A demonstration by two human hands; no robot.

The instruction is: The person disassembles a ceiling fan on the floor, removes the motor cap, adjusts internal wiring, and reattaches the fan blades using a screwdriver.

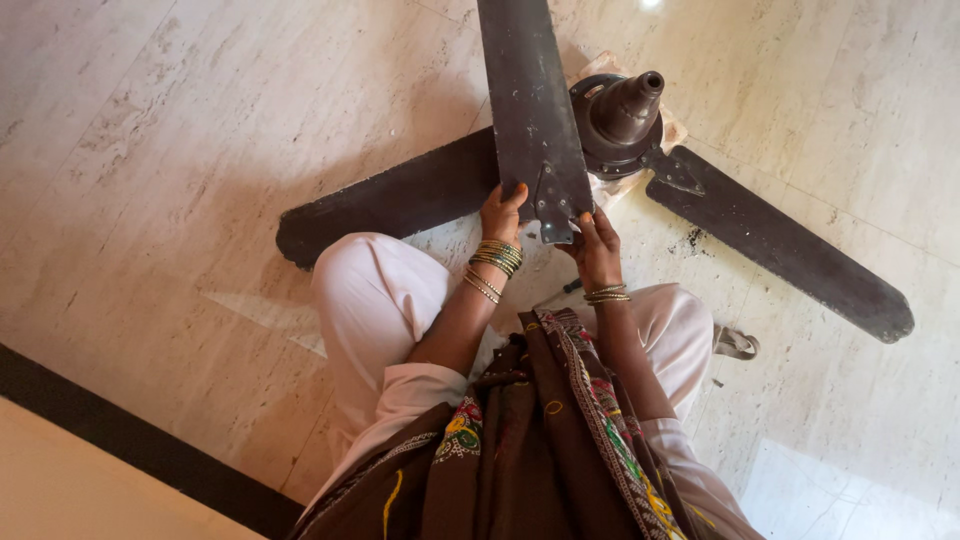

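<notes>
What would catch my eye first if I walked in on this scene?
Most striking is the dark ceiling fan lying on the pale stone floor, two blades still spread out left and right of its motor hub. A third, loose blade is held up at its bracket end by the seated person's left hand and right hand, both wrists ringed with bangles.

A dark brown fan blade (530, 110), long and flat, is detached and held up from its bracket end, stretching away past the frame's top. Its metal bracket (555, 208) bears small holes, possibly for screws, and looks worn.
</notes>
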